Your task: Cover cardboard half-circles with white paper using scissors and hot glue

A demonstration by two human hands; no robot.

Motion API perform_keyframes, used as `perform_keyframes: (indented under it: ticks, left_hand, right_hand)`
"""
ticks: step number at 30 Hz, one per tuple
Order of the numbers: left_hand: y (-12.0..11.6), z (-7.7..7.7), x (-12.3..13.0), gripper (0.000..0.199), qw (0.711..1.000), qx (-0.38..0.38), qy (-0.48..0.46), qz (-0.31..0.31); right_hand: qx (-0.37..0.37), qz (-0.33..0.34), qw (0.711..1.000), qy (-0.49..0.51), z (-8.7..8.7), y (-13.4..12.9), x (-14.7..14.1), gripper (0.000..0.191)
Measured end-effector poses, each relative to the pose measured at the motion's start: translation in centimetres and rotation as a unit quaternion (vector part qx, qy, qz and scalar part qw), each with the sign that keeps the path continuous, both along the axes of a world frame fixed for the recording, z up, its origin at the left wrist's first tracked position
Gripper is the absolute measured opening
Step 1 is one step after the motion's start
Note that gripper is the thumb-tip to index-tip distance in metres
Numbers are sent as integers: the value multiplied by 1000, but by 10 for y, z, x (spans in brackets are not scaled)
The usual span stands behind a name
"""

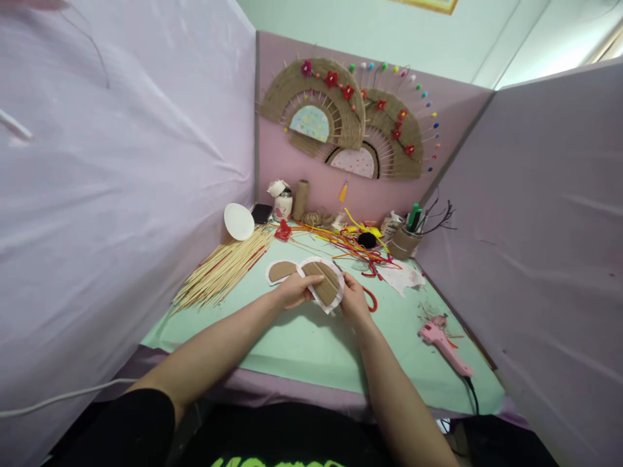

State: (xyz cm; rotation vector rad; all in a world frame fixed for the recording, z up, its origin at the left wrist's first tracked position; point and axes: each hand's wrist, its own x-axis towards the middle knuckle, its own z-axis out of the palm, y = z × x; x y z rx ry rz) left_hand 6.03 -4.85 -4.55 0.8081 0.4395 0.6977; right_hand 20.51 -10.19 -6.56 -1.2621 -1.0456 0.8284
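Observation:
My left hand pinches a half-round cardboard piece with its thumb on the front face. White material shows as a border all round the brown cardboard. At the piece's right edge, my right hand has its fingers closed on the rim. A red scissor handle shows just behind that hand, mostly hidden by it; a dark tip appears above the fingers. On the table, left of the held piece, lies a second, smaller half-round cardboard piece with a white border.
Thin bamboo sticks are heaped at the left. A pink glue gun with a cord lies at the right. Coloured pipe cleaners, jars and a tin of twigs line the back. Fan-shaped twine decorations hang on the pink board.

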Motion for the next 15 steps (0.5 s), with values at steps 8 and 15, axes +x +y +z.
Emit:
perform_keyframes:
  ticks: [8, 15]
  left_hand:
    - [-1, 0, 0, 39, 1000, 19, 5, 11]
    - [-1, -5, 3, 34, 1000, 25, -4, 19]
  right_hand:
    - [30, -51, 990, -128, 12, -9, -1, 36]
    - [51, -110, 953, -276, 10, -13, -5, 33]
